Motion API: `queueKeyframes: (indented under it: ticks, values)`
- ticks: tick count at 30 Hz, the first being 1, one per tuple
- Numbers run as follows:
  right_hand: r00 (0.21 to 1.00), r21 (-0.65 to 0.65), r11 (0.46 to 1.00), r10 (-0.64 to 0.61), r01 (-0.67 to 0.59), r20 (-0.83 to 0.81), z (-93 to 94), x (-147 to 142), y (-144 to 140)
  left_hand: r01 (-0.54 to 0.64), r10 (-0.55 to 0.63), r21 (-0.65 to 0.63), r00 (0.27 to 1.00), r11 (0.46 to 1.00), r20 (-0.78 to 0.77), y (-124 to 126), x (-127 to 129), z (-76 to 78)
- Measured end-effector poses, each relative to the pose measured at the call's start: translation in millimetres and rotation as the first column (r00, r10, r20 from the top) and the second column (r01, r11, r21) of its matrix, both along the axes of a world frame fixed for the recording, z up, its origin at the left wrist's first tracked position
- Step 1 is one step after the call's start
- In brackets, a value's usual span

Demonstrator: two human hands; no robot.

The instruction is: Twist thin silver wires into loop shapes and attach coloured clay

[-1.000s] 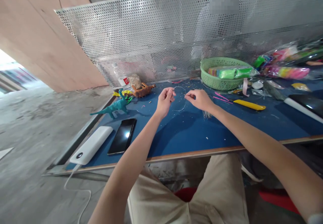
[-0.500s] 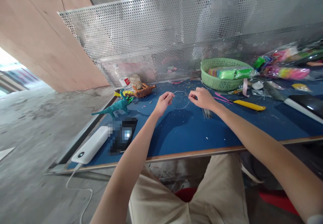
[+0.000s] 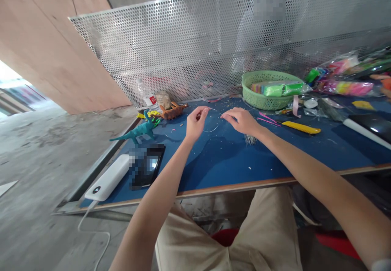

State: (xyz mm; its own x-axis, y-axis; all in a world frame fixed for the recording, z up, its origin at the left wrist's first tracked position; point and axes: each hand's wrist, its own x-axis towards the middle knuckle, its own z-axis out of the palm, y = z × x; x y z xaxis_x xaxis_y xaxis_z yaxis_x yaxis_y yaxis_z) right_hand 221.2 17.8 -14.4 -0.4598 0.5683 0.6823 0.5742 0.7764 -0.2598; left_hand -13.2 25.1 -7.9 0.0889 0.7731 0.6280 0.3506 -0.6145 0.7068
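A thin, pale wire [image 3: 213, 130] bends in a loop above the blue tabletop [image 3: 222, 161]. Its left end runs to my left hand [image 3: 196, 122], where thumb and forefinger pinch it. Facing it, my right hand [image 3: 240, 120] has its fingertips drawn together at the loop's right side; the exact contact point is too fine to see. Partly covered by the right hand and wrist, a bundle of cut thin wires [image 3: 250, 139] lies on the table.
Left stand a teal dinosaur [image 3: 139, 131], a brown dinosaur [image 3: 174, 111] and a bottle [image 3: 146, 93], with a phone [image 3: 149, 165] and power bank [image 3: 108, 177] nearer. Right are a green basket [image 3: 265, 102], yellow cutter [image 3: 301, 127] and bagged clay. Perforated metal panel [image 3: 183, 47] behind.
My left hand has turned and risen slightly. The right hand has shifted a little left, its fingers straighter, so the hands are closer and the wire loop looks narrower.
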Motion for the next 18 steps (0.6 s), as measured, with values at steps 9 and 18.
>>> queueKeyframes:
  ticks: [9,18]
  values:
    - [0.99,0.095,0.993,-0.076,0.064,0.12,4.6,6,2,-0.024,0.083,0.149,0.91,0.989,-0.407,-15,7,5.5]
    - [0.99,0.056,0.996,-0.074,0.067,0.117,-0.7,3,3,0.019,0.033,0.123,0.913,0.992,-0.407,-13,10,-1.2]
